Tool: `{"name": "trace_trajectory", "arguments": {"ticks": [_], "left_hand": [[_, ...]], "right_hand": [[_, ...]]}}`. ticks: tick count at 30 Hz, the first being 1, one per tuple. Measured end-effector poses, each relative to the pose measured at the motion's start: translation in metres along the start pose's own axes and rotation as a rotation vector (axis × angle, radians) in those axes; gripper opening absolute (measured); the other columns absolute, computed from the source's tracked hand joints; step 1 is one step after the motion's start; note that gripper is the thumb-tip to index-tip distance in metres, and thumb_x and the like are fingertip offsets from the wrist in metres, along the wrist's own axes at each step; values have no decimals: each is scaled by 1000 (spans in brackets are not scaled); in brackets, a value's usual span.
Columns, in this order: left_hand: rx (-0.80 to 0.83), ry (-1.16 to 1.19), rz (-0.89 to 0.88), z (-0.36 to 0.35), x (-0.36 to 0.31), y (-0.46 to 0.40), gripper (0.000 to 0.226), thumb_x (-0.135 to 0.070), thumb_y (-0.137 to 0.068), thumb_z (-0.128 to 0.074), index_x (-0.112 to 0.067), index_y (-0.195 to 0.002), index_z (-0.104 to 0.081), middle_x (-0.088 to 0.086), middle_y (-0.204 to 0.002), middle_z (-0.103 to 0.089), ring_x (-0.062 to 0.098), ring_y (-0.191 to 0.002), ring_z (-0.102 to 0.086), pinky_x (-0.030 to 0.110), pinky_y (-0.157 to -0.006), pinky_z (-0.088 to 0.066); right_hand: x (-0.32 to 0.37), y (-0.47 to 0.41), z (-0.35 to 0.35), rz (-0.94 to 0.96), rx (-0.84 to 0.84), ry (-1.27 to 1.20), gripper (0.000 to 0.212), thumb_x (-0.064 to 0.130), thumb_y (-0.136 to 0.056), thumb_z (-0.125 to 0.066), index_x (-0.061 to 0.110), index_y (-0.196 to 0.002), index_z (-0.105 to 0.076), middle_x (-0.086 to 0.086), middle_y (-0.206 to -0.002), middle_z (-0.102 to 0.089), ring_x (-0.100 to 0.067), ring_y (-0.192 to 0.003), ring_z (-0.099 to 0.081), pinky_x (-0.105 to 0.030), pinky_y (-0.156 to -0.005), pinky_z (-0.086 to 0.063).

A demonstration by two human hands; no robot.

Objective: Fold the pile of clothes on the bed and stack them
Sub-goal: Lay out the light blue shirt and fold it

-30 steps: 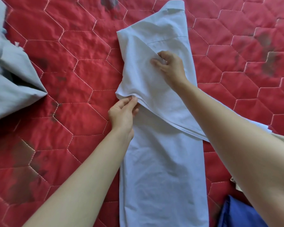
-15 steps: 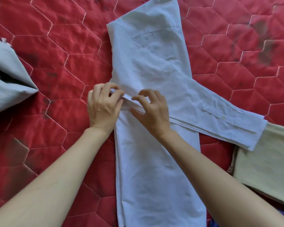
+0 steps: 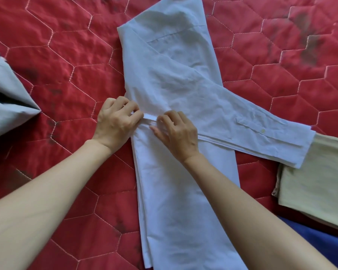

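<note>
Writing or labels I cannot read anywhere on the white shirt (image 3: 176, 90), which lies lengthwise on the red quilted bed (image 3: 66, 78), one sleeve (image 3: 252, 121) folded across. My left hand (image 3: 115, 123) and right hand (image 3: 178, 133) both curl, pinching its fold mid-length.

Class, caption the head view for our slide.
Both hands, left and right, pinch a white shirt's folded sleeve on a red quilt.
</note>
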State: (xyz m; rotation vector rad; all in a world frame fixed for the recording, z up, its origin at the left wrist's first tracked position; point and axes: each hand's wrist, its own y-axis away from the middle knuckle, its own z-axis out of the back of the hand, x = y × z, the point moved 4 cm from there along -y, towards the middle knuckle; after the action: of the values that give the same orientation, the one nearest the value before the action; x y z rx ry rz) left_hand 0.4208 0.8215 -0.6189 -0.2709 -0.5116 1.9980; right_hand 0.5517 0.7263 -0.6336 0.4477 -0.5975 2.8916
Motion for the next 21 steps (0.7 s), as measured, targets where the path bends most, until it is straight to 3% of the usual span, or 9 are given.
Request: {"name": "trace_trajectory", "arguments": {"ticks": [6,12,16,21], "left_hand": [[20,94,-47,-2,-15,-7,6,-11,-86,-65,-13,-82,-68,0,-82,-67,27,-74,-61,38,-64,-41],[107,65,-76,-14,-18,-11,21,4,-73,-73,-14,-74,-64,2,-72,-61,26,-68,-57,38,-60,-41],[151,76,-81,-15,-18,-16,23,5,-69,-74,-14,-67,-60,2,-65,-57,26,-62,-54,36,-55,-38],[201,105,-61,-17,-18,-18,22,5,-69,-71,-14,-64,-59,3,-64,-57,26,-60,-53,34,-54,-34]], "right_hand": [[-33,32,27,-120,-55,75,8,14,-88,-64,11,-83,-70,-3,-81,-66,-28,-71,-59,-37,-55,-46],[-74,59,57,-169,-57,224,10,10,-78,-70,12,-87,-71,-2,-85,-68,-28,-73,-62,-35,-59,-47],[-96,70,69,-219,32,192,28,9,-73,-70,12,-100,-72,-3,-95,-68,-27,-82,-62,-34,-63,-47],[-111,78,82,-287,74,213,13,9,-77,-64,11,-88,-69,-1,-87,-67,-26,-76,-62,-27,-51,-42]]}}
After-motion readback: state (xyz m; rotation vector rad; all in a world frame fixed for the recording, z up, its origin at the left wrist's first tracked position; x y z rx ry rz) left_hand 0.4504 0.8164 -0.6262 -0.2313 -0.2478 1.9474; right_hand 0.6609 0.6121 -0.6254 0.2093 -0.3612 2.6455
